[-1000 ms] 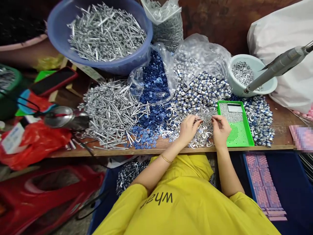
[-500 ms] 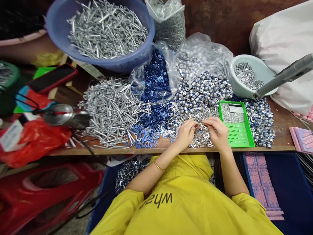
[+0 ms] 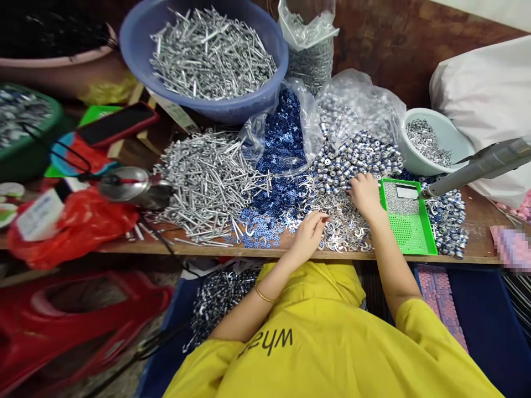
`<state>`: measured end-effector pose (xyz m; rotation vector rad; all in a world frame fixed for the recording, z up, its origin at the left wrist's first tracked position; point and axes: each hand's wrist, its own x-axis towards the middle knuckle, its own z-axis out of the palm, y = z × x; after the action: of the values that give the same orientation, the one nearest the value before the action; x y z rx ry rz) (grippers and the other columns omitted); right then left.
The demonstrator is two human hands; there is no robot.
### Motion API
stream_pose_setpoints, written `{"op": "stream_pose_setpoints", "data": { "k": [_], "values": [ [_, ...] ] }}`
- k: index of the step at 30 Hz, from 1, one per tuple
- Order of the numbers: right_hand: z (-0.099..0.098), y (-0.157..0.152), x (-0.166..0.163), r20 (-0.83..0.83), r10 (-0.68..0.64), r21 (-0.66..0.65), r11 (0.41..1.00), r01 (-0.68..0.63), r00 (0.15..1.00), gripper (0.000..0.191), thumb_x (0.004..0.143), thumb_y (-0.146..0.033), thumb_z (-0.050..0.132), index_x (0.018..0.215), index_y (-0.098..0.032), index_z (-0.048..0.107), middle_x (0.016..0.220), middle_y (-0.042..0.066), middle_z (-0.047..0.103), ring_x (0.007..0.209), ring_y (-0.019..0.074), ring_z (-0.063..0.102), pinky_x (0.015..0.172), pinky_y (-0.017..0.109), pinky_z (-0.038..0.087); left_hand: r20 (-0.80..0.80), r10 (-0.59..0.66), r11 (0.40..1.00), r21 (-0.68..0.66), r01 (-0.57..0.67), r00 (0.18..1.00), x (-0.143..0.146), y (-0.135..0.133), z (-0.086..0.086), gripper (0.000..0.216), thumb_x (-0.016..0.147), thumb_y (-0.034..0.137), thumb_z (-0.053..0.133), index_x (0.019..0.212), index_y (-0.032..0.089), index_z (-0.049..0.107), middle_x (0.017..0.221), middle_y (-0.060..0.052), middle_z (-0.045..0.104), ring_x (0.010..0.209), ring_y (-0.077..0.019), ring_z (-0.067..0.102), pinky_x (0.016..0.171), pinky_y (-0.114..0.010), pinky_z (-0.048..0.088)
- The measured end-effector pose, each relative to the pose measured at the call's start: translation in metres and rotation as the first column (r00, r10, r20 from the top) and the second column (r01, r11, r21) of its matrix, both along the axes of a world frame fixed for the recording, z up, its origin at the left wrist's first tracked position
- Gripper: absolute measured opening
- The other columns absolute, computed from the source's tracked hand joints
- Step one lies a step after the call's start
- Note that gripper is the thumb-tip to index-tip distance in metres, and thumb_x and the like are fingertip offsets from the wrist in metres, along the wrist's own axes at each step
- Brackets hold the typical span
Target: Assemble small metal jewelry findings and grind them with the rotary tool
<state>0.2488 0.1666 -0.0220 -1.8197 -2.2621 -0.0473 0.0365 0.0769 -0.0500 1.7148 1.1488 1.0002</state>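
Observation:
My left hand (image 3: 310, 233) is closed in a pinch above the front of a heap of small curved silver pieces (image 3: 342, 221). What lies between its fingertips is too small to make out. At the near edge of a pile of silver and blue cylinders (image 3: 363, 155), my right hand (image 3: 365, 196) has its fingers bent down and drawn together. Its fingertips are partly hidden, so anything in them cannot be made out. Right of that hand lies a green tray (image 3: 429, 232) with tiny silver bits and a white card (image 3: 407, 191).
Left of the hands are small blue pieces (image 3: 282, 135) and a heap of metal pins (image 3: 203, 188). Behind stand a blue basin (image 3: 139, 41) of pins and a pale bowl (image 3: 460, 141). A grey rod (image 3: 477, 168) slants over the tray. A phone (image 3: 118, 124) lies left.
My hands have parted. The right one has moved away from the left, up to the cylinders; the left stays low, still pinched. The whole view has shifted slightly.

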Motion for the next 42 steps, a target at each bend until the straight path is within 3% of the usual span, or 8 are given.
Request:
{"op": "stream_pose_setpoints", "data": {
  "k": [6,13,18,21,24,31,34,42],
  "values": [
    [-0.027,0.015,0.003,0.100,0.015,-0.007,1.000,-0.015,0.995,0.019,0.089,-0.015,0.050,0.099,-0.015,0.065,0.098,0.017,0.067,0.098,0.0321,0.050,0.080,0.045,0.040,0.020,0.051,0.999,-0.019,-0.050,0.999,-0.007,-0.001,-0.003,0.027,0.100,0.028,0.042,0.095,0.019,0.067,0.091,-0.005,0.068,0.081,-0.0172,0.061,0.075,-0.029,0.047],
    [-0.028,-0.002,0.009,-0.254,-0.023,0.045,0.998,0.036,0.967,0.038,0.092,-0.014,0.041,0.128,-0.019,0.053,0.116,0.014,0.063,0.105,0.0291,0.052,0.087,0.044,0.043,0.015,0.032,0.999,-0.043,-0.031,0.999,0.004,-0.003,-0.010,0.029,0.101,0.031,0.040,0.098,0.019,0.067,0.092,-0.006,0.070,0.077,-0.0170,0.061,0.070,-0.029,0.046],
    [-0.021,-0.022,0.025,-0.777,-0.117,-0.016,0.986,0.166,0.619,0.034,0.098,-0.024,0.036,0.131,-0.025,0.045,0.117,0.010,0.061,0.098,0.0211,0.062,0.082,0.040,0.054,-0.037,0.077,0.994,-0.077,-0.079,0.996,0.012,-0.001,-0.001,0.033,0.102,0.034,0.038,0.096,0.019,0.067,0.073,-0.001,0.063,0.063,-0.0150,0.053,0.062,-0.026,0.040],
    [-0.006,-0.050,0.024,-0.899,-0.113,-0.120,0.993,0.010,0.423,0.025,0.097,-0.030,0.045,0.121,-0.027,0.051,0.103,0.007,0.064,0.087,0.0187,0.064,0.080,0.039,0.057,-0.032,0.057,0.998,-0.037,-0.058,0.998,0.022,0.000,0.007,0.032,0.102,0.032,0.038,0.092,0.019,0.066,0.075,-0.001,0.063,0.065,-0.0152,0.053,0.065,-0.027,0.039],
    [0.008,-0.083,0.010,-0.936,-0.118,-0.179,0.971,-0.159,0.332,0.019,0.092,-0.033,0.058,0.111,-0.028,0.057,0.096,0.004,0.065,0.083,0.0168,0.064,0.077,0.036,0.058,0.000,0.027,1.000,0.014,-0.027,1.000,0.033,-0.001,0.017,0.033,0.102,0.033,0.037,0.089,0.019,0.064,0.079,-0.003,0.063,0.070,-0.0161,0.056,0.068,-0.028,0.040],
    [0.012,-0.115,-0.006,-0.971,-0.110,-0.137,0.984,-0.115,0.213,0.021,0.085,-0.034,0.070,0.103,-0.027,0.062,0.086,-0.001,0.060,0.061,0.0098,0.055,0.051,0.024,0.048,-0.004,-0.085,0.992,0.091,0.085,0.996,0.030,-0.014,0.033,0.030,0.102,0.027,0.038,0.086,0.019,0.062,0.083,-0.004,0.063,0.080,-0.0178,0.058,0.075,-0.029,0.042],
    [0.016,-0.121,-0.007,-0.965,-0.106,-0.134,0.986,-0.103,0.242,0.024,0.084,-0.034,0.072,0.104,-0.026,0.062,0.088,0.000,0.061,0.062,0.0101,0.056,0.051,0.024,0.048,0.003,-0.071,0.996,0.052,0.071,0.997,0.020,-0.022,0.032,0.029,0.102,0.024,0.038,0.085,0.019,0.061,0.082,-0.004,0.063,0.080,-0.0179,0.058,0.075,-0.029,0.043],
    [0.027,-0.130,-0.030,-0.844,-0.010,-0.274,0.868,-0.414,0.536,0.022,0.087,-0.036,0.069,0.105,-0.025,0.065,0.092,0.003,0.065,0.079,0.0161,0.063,0.067,0.028,0.053,0.054,-0.073,0.990,-0.117,0.078,0.996,-0.018,-0.057,0.020,0.029,0.102,0.029,0.038,0.087,0.018,0.060,0.085,-0.005,0.062,0.081,-0.0186,0.058,0.076,-0.030,0.045]
  ]
}}
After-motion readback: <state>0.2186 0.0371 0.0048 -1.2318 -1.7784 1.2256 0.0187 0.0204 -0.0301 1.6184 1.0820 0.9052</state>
